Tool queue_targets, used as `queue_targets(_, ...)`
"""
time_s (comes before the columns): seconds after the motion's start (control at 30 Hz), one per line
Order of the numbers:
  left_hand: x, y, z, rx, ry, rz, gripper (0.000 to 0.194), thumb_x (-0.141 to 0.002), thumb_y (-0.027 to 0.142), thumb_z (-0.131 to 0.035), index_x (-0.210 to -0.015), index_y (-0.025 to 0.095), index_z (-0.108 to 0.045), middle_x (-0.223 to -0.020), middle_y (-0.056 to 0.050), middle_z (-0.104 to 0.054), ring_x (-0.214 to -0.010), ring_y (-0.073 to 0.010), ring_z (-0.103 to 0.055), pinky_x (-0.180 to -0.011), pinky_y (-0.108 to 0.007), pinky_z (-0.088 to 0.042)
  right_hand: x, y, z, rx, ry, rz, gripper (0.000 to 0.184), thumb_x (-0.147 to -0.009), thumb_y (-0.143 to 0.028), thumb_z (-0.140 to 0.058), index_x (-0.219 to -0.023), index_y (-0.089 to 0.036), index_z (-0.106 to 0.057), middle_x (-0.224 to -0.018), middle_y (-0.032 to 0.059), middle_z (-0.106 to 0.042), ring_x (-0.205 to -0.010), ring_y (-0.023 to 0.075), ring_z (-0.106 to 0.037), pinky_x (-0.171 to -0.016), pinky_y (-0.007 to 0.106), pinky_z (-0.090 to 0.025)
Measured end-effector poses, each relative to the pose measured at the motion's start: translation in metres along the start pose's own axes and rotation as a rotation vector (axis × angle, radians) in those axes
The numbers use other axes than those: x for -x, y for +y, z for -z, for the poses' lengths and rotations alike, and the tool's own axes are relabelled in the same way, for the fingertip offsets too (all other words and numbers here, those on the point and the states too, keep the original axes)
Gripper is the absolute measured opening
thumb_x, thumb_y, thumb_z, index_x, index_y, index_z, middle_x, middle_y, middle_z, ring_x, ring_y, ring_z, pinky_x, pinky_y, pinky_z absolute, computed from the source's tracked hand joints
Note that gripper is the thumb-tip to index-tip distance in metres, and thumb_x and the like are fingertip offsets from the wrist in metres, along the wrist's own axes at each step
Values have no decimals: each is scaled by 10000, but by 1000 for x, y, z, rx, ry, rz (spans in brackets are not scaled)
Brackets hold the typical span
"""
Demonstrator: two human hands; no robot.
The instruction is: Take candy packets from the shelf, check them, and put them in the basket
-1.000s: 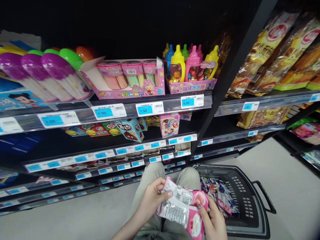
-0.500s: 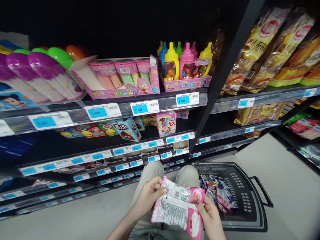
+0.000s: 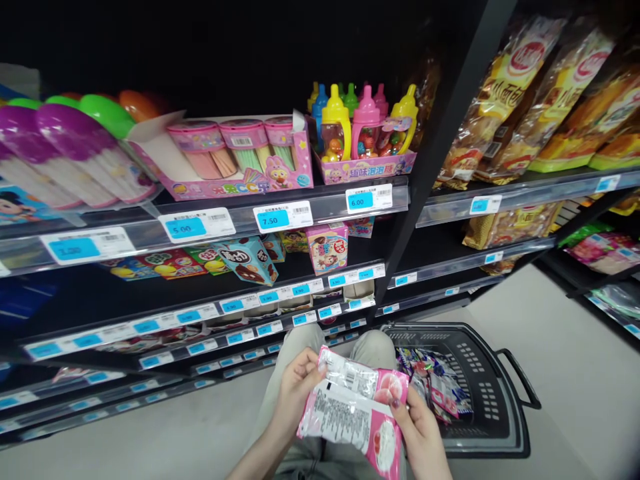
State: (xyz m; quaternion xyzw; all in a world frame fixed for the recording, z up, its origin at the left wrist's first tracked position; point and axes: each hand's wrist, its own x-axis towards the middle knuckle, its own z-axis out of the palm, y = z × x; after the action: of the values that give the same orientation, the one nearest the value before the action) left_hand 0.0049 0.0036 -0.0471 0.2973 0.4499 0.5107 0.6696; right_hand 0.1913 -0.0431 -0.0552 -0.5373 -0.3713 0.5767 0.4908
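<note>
Between both hands, above my knees, I hold a pink and white candy bag (image 3: pixel 350 413) with its printed back facing up. My left hand (image 3: pixel 300 383) pinches its upper left edge, thumb on top. On the right side, my right hand (image 3: pixel 417 427) grips the edge with the thumb over the print; the fingers beneath are partly hidden. A dark grey shopping basket (image 3: pixel 487 387) rests on the floor to the right of my knees. Several small wrapped snack packets (image 3: pixel 440 383) lie inside it.
Ahead stands a black shelf unit with a price-tagged shelf edge (image 3: pixel 285 217). It carries purple-topped candy tubes (image 3: pixel 65 140), a pink box of candy sticks (image 3: pixel 240 160) and bottle-shaped candies (image 3: pixel 365 127). Bagged bread (image 3: pixel 505 100) fills the right bay. Grey floor (image 3: pixel 555 313) shows beyond the basket.
My left hand has shifted slightly on the bag's upper left edge, and the bag has tilted a little. The shelf has moved slightly left in view.
</note>
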Motion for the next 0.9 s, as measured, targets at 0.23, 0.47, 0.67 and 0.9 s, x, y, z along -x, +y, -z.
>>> queue_targets(0.23, 0, 4, -6, 37, -112, 81, 274, -714, 333, -605, -684, 174, -384, -598, 37, -527, -511, -83, -475, -503, -182, -344, 10, 17, 14, -152, 56, -44, 498, -671, -510, -591, -1100, -265, -537, -1088, 66, -612, -973, 254, -571, -782, 343, -468)
queue_targets(0.47, -2, -4, -7, 54, -110, 91, 274, -696, 328, -619, -676, 178, -390, -603, 41, -531, -513, -88, -477, -506, -187, -353, 20, 12, 10, -165, 33, 32, 532, -644, -446, -624, -1111, -229, -491, -906, 83, -655, -782, 248, -615, -665, 338, -478)
queue_targets(0.67, -4, -2, -3, 17, -103, 107, 261, -694, 327, -621, -683, 176, -409, -588, 43, -533, -505, -86, -475, -499, -183, -352, 22, 12, 7, -185, 69, 40, 527, -650, -432, -623, -1115, -223, -491, -791, 59, -648, -709, 217, -610, -652, 320, -473)
queue_targets(0.9, -4, 0, -3, 47, -86, 77, 245, -699, 296, -626, -683, 177, -413, -576, 55, -545, -490, -78, -488, -488, -169, -358, 22, 12, 13, -315, 61, -10, 327, -691, -338, -622, -1001, -240, -596, -743, 35, -654, -656, 177, -585, -607, 282, -465)
